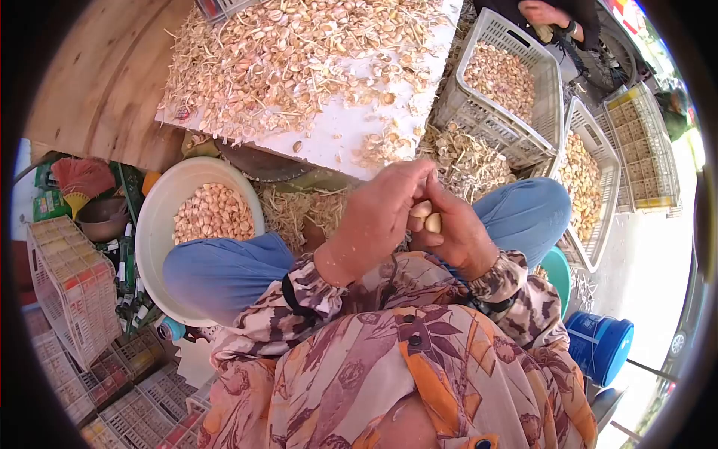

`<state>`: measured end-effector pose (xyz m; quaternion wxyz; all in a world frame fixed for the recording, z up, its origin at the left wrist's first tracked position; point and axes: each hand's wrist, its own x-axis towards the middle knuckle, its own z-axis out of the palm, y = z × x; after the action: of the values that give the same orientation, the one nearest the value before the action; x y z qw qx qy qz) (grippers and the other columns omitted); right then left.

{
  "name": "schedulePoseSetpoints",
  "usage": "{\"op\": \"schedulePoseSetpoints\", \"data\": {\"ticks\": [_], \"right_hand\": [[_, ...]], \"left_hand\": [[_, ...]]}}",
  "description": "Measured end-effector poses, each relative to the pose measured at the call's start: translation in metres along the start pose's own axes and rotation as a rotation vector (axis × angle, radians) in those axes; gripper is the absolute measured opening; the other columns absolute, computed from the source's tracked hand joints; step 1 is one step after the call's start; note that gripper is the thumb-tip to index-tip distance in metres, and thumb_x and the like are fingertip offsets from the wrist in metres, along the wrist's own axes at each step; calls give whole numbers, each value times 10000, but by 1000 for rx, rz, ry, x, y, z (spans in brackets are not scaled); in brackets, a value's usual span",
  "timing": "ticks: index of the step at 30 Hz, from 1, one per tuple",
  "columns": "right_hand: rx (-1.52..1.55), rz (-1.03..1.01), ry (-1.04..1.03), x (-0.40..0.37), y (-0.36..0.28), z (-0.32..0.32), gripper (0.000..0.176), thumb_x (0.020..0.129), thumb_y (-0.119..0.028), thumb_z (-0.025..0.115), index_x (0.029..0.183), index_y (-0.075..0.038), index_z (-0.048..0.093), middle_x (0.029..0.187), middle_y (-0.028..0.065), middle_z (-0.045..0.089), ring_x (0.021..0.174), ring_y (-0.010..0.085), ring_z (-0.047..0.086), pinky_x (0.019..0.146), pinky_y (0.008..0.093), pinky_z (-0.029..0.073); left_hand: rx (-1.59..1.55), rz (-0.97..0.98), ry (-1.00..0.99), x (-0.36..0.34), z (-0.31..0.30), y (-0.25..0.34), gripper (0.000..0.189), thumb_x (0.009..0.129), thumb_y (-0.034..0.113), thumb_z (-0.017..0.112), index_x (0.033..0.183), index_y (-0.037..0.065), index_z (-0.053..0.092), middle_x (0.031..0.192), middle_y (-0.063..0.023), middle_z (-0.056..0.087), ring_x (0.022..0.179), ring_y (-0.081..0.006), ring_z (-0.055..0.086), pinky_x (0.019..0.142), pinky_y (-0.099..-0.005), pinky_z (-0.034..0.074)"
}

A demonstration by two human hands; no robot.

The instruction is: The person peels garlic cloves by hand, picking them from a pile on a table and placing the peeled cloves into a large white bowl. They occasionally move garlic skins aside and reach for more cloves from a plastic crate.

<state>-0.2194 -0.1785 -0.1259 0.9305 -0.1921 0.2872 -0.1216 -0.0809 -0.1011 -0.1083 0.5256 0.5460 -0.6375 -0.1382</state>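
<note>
Peeled-looking garlic cloves [431, 222] sit in the curled fingers of my right hand [465, 238], in front of my lap. My left hand [374, 221] is closed and meets the right one at the fingertips; whatever it pinches is hidden. Just beyond both hands, a white board [325, 138] carries a broad heap of loose garlic cloves and dry skins [299, 67]. At the left, by my knee, a pale round tub [153, 251] holds many garlic cloves [213, 213].
Plastic crates of garlic [550, 112] [609, 217] stand at the right. Dry skins [467, 161] cover the ground beside the board. A blue bucket [598, 348] is at the lower right, and stacked crates [75, 292] fill the left. Another person's hand [544, 13] shows at the top right.
</note>
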Motion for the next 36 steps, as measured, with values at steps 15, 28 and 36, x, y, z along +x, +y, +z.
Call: {"op": "schedulePoseSetpoints", "data": {"ticks": [15, 28, 36], "right_hand": [[-1915, -978, 1598, -158, -276, -203, 320, 889, -245, 548, 1149, -71, 614, 1018, 148, 651, 914, 269, 624, 785, 362, 479], [-2154, -888, 108, 138, -100, -7, 141, 794, -158, 599, 835, -35, 657, 806, 125, 636, 790, 297, 614, 725, 403, 483], [-1999, -808, 289, 164, -78, -22, 154, 629, -83, 599, 750, 13, 601, 792, 207, 610, 772, 384, 603, 674, 466, 480]], "left_hand": [[1111, -646, 26, -73, -264, -61, 251, 858, 164, 603, 1085, 63, 631, 978, -134, 638, 845, -250, 623, 761, -319, 478], [500, -192, -49, 7, -32, -107, 147, 752, 5, 591, 897, 14, 609, 857, -141, 575, 836, -323, 571, 725, -374, 456], [660, -184, -366, 27, -31, -122, 35, 744, 33, 519, 718, 23, 540, 747, -196, 520, 745, -386, 531, 639, -475, 419]]}}
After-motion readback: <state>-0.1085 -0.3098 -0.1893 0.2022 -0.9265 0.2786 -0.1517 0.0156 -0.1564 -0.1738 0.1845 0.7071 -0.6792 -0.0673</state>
